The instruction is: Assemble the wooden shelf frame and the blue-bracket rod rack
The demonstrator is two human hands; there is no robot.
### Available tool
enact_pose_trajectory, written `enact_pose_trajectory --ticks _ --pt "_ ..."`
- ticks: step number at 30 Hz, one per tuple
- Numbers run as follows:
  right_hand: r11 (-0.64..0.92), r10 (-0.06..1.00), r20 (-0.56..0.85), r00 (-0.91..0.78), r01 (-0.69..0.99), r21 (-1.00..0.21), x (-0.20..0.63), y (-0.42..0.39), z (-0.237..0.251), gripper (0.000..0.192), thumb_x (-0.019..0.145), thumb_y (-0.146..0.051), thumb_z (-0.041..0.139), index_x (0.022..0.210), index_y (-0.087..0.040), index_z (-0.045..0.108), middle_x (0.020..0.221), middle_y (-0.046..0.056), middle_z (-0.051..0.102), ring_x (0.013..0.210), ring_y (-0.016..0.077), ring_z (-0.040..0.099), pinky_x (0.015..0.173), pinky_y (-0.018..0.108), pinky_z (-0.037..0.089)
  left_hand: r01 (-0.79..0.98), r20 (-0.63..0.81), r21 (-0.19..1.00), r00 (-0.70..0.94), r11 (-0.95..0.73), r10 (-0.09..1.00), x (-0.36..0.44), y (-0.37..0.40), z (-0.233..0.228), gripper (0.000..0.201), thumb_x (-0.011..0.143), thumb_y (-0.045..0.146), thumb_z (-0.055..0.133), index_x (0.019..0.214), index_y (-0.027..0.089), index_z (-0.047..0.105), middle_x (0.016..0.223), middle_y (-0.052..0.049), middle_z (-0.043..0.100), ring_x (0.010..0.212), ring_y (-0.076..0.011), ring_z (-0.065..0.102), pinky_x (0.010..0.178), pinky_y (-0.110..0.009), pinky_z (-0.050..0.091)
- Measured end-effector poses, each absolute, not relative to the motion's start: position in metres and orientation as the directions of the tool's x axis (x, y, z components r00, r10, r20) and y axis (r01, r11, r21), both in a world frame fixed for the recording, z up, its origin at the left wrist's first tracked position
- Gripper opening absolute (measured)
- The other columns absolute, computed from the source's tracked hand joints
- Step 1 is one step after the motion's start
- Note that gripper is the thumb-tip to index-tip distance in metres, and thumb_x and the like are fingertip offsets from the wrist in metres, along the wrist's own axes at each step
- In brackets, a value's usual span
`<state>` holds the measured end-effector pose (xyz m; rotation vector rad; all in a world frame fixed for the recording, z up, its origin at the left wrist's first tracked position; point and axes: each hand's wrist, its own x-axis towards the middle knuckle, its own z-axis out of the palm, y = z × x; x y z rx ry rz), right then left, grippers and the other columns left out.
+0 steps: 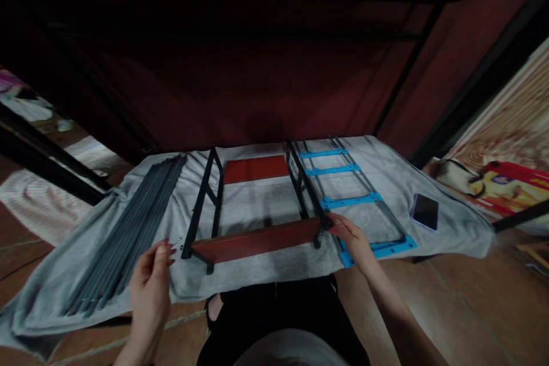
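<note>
1. My right hand (349, 237) grips the near right corner of the black rack (257, 206) on the grey cloth (450, 229).
2. My left hand (150, 280) hovers half-open, just beside the rack's left corner, holding nothing I can see.

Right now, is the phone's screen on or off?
Off: the phone lies flat on the grey cloth, its screen dark and unlit.

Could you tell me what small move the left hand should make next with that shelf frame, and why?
Probably bring the left hand onto the near red board's left end: the right hand already touches its right end at the black frame, while the left hovers just short.
</note>
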<state>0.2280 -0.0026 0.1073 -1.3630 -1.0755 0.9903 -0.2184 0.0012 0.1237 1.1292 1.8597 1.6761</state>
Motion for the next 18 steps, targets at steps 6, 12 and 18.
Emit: enact_pose_trajectory --ticks 6,12,18 --pt "-0.028 0.955 -0.008 0.295 0.065 -0.998 0.23 -0.007 0.083 0.058 0.076 -0.067 0.064 0.109 -0.02 0.074 0.111 0.013 0.075 0.101 0.0283 0.071 0.095 0.048 0.055 0.809 0.693 0.49 -0.137 -0.324 0.708 -0.156 -0.02 0.174 0.032 0.09 0.04 0.062 0.117 0.022 0.065 0.122 -0.012 0.063 0.121 -0.0307 0.057 0.107 -0.048 0.044" --pt "-0.02 0.953 0.109 0.283 0.418 -0.908 0.22 -0.016 0.052 0.035 0.094 -0.032 0.046 0.116 -0.018 0.07 0.12 0.012 0.071 0.114 0.0258 0.065 0.106 0.046 0.047 0.713 0.507 0.312 0.434 -0.628 0.745 -0.043 -0.005 0.171 0.052 0.097 0.03 0.051 0.148 0.029 0.043 0.14 -0.011 0.055 0.126 -0.0291 0.054 0.107 -0.047 0.043" --pt "-0.086 0.98 0.053 0.19 0.658 -0.748 0.211 -0.022 0.041 0.048 0.091 -0.006 0.036 0.132 -0.012 0.061 0.127 0.016 0.067 0.116 0.0231 0.065 0.101 0.037 0.05 0.708 0.192 0.195 0.651 -0.679 0.734 0.031 0.022 0.162 0.07 0.092 0.022 0.06 0.156 0.036 0.033 0.135 -0.013 0.058 0.12 -0.0314 0.058 0.103 -0.047 0.043"
